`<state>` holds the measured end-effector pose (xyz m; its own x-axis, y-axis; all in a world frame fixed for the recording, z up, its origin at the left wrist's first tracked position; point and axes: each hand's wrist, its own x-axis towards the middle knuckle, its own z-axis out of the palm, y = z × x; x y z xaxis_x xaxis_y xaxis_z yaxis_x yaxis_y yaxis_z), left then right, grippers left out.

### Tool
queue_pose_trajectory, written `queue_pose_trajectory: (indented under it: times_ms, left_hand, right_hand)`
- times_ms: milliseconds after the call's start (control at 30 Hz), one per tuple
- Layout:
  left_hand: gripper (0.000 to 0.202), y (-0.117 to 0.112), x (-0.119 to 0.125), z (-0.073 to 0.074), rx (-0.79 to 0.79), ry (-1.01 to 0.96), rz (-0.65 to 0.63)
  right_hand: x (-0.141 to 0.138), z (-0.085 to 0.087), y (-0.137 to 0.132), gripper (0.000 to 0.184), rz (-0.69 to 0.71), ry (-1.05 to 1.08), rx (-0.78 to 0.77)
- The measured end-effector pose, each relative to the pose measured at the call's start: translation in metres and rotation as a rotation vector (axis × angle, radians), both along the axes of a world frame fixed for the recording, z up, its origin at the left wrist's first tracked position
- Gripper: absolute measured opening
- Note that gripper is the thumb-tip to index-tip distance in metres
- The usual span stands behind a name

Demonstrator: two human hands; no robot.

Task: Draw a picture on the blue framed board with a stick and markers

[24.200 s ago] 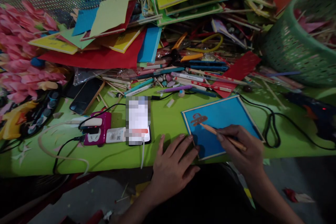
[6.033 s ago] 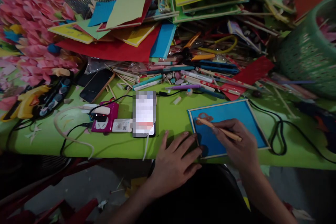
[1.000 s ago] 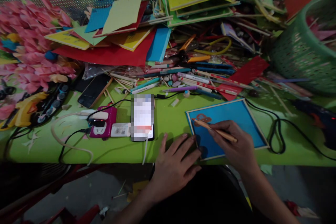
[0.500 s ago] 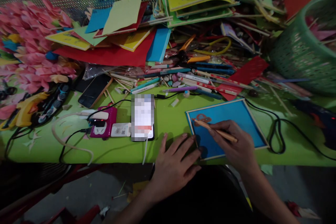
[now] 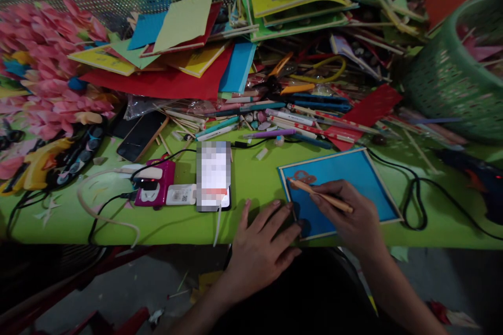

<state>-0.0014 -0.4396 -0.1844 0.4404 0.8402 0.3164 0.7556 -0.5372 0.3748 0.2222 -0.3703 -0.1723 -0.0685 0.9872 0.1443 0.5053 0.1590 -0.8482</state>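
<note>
A blue sheet (image 5: 346, 172) edged with thin pale sticks lies on the green table in front of me. Near its upper left corner is a brownish-orange drawn shape (image 5: 303, 177). My right hand (image 5: 349, 214) grips an orange marker pen (image 5: 328, 198), its tip at the drawn shape. Fingers spread and flat, my left hand (image 5: 267, 241) rests at the table's front edge, its fingertips by the sheet's left border.
A lit phone (image 5: 213, 175) and a magenta power adapter (image 5: 159, 188) with cables lie to the left. Behind are scattered pens, sticks and stacked coloured cards (image 5: 291, 0). At right stand a green basket (image 5: 440, 78) and a dark glue gun (image 5: 479, 183).
The pen and my right hand have shifted very slightly left over the drawn shape. My left hand stays where it was.
</note>
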Motion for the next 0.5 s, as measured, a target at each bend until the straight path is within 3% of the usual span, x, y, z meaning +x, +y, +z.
queue_pose_trajectory:
  times_ms: [500]
  left_hand:
    - [0.036, -0.0003, 0.0005, -0.0006, 0.012, 0.032, -0.003]
  right_hand:
    - [-0.0036, 0.0005, 0.0028, 0.007, 0.025, 0.041, 0.026]
